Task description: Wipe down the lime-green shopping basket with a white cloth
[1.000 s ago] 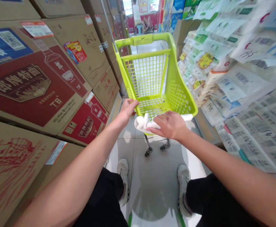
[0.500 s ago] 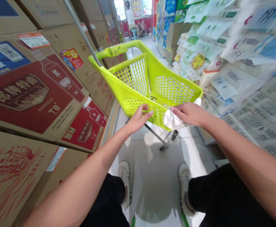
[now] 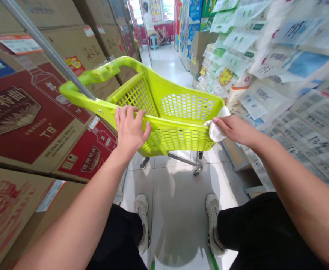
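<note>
A lime-green plastic shopping cart point(image 3: 181, 108) stands turned sideways in front of me, its handle point(image 3: 97, 75) pointing left toward the stacked boxes. My left hand point(image 3: 130, 127) grips the near top rim of the basket, fingers curled over it. My right hand point(image 3: 233, 127) presses a white cloth point(image 3: 216, 131) against the basket's right corner. The basket looks empty inside.
Stacked cardboard cartons point(image 3: 35, 112) with red labels wall the left side. Shelves of packaged goods point(image 3: 279, 75) line the right. A tiled aisle point(image 3: 170, 63) runs ahead to a far stool. My shoes point(image 3: 140, 210) stand on the floor below the cart.
The cart has swung round so its long side faces me. My left hand moved from the basket's wall to grip the rim. My right hand slid the cloth to the right corner.
</note>
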A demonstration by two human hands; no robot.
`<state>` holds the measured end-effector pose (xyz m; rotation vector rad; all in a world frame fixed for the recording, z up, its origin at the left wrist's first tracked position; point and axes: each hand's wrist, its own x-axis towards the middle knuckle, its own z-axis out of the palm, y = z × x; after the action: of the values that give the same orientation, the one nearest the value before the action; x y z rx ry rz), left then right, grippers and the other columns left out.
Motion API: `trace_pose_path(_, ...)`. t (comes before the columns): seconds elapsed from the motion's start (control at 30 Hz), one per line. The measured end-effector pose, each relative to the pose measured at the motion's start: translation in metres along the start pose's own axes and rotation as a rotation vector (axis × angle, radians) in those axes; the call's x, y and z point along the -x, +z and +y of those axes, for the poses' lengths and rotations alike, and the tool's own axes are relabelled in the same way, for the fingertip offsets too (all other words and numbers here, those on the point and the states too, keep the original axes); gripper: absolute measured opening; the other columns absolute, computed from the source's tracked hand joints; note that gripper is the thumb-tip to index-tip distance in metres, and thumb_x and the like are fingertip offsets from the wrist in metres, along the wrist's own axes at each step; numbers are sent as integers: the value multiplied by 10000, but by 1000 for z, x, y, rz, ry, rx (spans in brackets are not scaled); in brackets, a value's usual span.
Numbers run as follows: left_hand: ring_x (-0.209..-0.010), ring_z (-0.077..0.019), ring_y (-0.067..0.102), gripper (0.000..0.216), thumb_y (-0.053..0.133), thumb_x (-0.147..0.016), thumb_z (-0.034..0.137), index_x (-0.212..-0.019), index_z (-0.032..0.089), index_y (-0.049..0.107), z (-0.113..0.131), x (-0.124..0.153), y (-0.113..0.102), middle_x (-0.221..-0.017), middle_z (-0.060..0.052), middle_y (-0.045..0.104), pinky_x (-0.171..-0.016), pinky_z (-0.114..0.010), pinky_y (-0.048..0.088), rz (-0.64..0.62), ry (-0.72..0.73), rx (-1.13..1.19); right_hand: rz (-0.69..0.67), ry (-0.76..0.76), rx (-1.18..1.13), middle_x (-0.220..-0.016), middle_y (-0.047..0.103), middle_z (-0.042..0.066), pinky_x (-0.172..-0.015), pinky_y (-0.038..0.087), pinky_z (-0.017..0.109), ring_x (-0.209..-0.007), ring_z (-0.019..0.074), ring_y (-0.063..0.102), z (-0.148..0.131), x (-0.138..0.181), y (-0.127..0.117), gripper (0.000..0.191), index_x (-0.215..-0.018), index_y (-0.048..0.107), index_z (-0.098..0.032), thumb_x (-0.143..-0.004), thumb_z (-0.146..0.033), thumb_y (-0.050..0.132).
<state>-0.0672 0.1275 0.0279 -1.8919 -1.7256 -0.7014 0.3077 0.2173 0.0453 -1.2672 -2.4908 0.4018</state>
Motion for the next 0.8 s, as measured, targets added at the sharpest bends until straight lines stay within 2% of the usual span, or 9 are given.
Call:
trace_pose_path(0.13, -1261, -392, 577, 261, 628, -989, 394, -1178, 217, 659, 8, 2, -2, -1172, -155, 667, -1262, -638, 326, -86, 72, -4, 450, 49, -113, -646, 562, 74, -632, 408, 387, -620, 230, 543, -24, -2, 0, 829, -678, 525, -256, -1051, -882, 129)
trace_pose_path(0.2, -1205, -380, 597, 255, 593, -1015, 398, -1178, 216, 665, 15, 4, -6, -1153, -151, 685, -1194, -610, 375, -83, 105, -42, 544, -34, -188, -734, 631, 92, -704, 480, 409, -704, 250, 602, -47, -4, 4, 844, -754, 623, -235, -1092, -821, 119)
trace_pose_path(0.27, -1178, -364, 606, 308, 567, -1037, 401, -1258, 210, 663, 21, 7, -11, -1194, -144, 709, -1159, -585, 391, -70, 155, -57, 484, -195, -219, -920, 734, 119, -880, 544, 446, -905, 281, 690, -69, -6, 13, 802, -923, 741, -216, -1142, -726, 162)
trace_pose_path(0.37, -1199, -351, 610, 419, 555, -1056, 387, -1433, 211, 615, 31, 11, -19, -1300, -137, 718, -1139, -563, 388, -68, 199, -10, 327, -383, -98, -1276, 770, 161, -1145, 486, 525, -1283, 337, 669, -88, -9, 29, 716, -1238, 796, -204, -1169, -635, 229)
trace_pose_path(0.47, -1234, -343, 619, 459, 567, -1068, 351, -1511, 238, 591, 39, 12, -23, -1354, -129, 712, -1128, -535, 391, -93, 230, 8, 208, -400, 59, -1503, 680, 225, -1213, 443, 569, -1427, 393, 598, -89, -12, 43, 748, -1527, 665, -110, -1150, -654, 317)
trace_pose_path(0.53, -1250, -335, 624, 448, 578, -1071, 324, -1515, 269, 606, 42, 12, -24, -1372, -116, 712, -1131, -515, 393, -108, 251, 3, 147, -386, 87, -1573, 630, 240, -1218, 445, 555, -1445, 401, 589, -83, -16, 44, 822, -1627, 558, -66, -1126, -691, 373)
trace_pose_path(0.6, -1259, -335, 626, 439, 590, -1067, 298, -1505, 290, 625, 46, 12, -24, -1377, -111, 713, -1137, -508, 391, -117, 243, 2, 122, -349, 97, -1594, 619, 231, -1221, 439, 532, -1449, 393, 590, -73, -20, 38, 829, -1639, 541, -64, -1124, -690, 368)
trace_pose_path(0.67, -1271, -345, 625, 429, 588, -1064, 280, -1490, 299, 643, 49, 13, -24, -1379, -117, 714, -1137, -517, 390, -132, 214, 17, 103, -290, 147, -1534, 667, 225, -1200, 434, 516, -1412, 390, 610, -59, -24, 30, 763, -1578, 608, -78, -1132, -640, 349)
trace_pose_path(0.8, -1279, -354, 626, 393, 538, -1074, 245, -1434, 311, 682, 55, 13, -26, -1380, -114, 723, -1120, -543, 400, -144, 173, 46, 12, -172, 280, -1212, 786, 205, -1000, 467, 453, -1162, 372, 690, -39, -31, 23, 642, -1278, 756, -126, -1126, -566, 313)
